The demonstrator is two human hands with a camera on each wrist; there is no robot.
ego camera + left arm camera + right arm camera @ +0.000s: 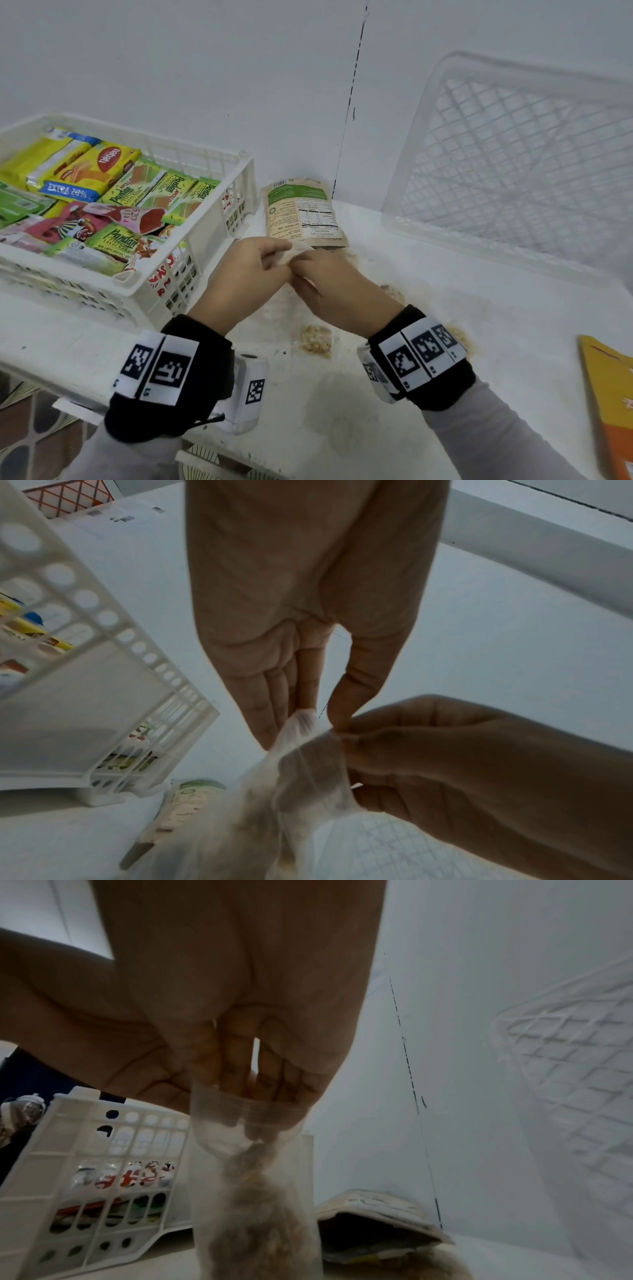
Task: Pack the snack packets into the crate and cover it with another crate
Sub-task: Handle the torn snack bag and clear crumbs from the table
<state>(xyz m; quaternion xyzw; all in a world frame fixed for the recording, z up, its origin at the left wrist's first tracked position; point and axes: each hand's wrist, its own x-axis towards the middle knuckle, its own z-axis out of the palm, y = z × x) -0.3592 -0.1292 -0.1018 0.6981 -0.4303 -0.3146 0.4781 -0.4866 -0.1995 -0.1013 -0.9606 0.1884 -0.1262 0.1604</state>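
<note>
Your left hand (pixel 245 270) and right hand (pixel 337 289) both pinch a clear snack bag (pixel 253 1191) at frame centre. The packed crate (pixel 191 246) sits at left, a brown pouch (pixel 301 212) lies just beyond your fingers, and the empty crate (pixel 513 164) leans upper right on the surface (pixel 445 325).

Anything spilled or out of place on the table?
Yes. Brownish crumbs are scattered on the table below the hands, under the clear packet that both the left hand and right hand pinch, so it may be leaking.
</note>
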